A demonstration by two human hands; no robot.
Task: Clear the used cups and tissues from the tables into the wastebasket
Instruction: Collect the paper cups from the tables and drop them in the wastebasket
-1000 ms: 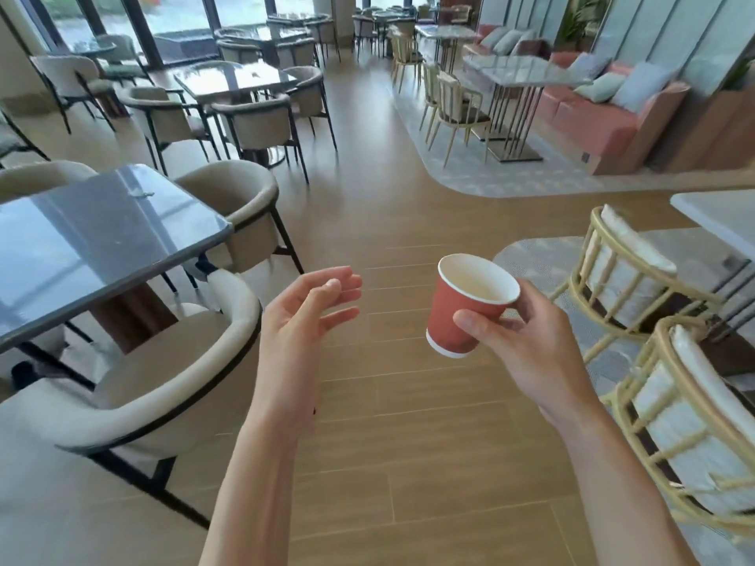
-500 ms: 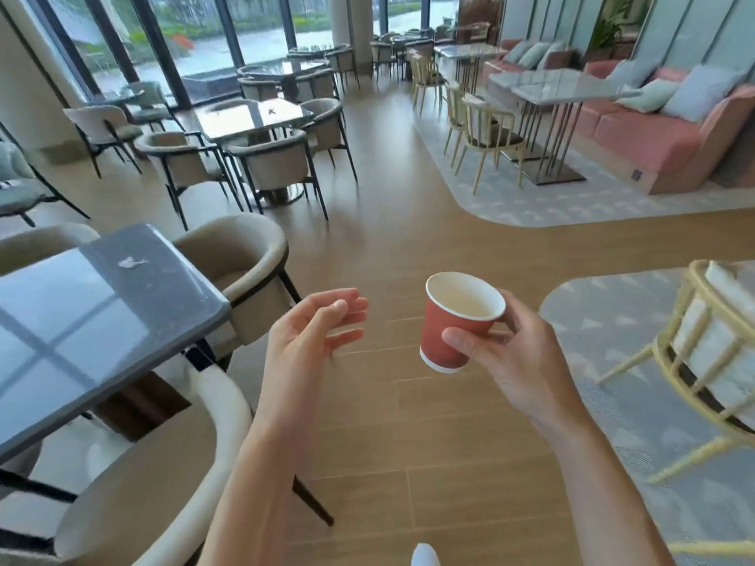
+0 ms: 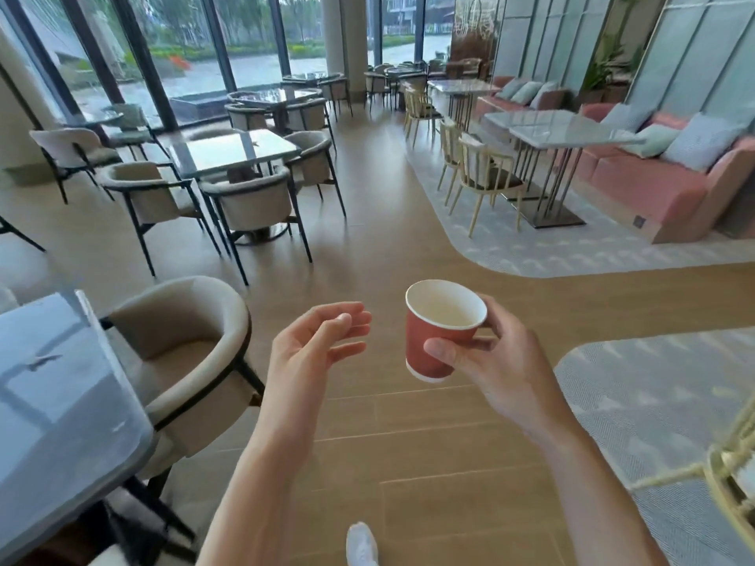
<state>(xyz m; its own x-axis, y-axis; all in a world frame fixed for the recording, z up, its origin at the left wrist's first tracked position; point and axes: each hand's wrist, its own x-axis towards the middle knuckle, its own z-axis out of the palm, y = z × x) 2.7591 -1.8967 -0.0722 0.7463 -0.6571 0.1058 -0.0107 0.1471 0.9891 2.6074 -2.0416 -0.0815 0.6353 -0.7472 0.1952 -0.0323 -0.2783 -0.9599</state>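
Red paper cup point(image 3: 439, 332), frame centre: pinched upright by right hand point(image 3: 496, 361); left hand point(image 3: 316, 345) loosely curled, empty; best carried level, wastebasket unseen.

I record a red paper cup point(image 3: 433, 345) with a white interior and white base rim. Sofa point(image 3: 653, 185) pink; nearest armchair point(image 3: 184, 345) beige with black trim; floor point(image 3: 408, 463) tan wood-plank pattern.

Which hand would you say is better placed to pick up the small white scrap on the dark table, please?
The left hand: it is empty and on the side of the dark table where the scrap lies. The right hand holds the red cup.
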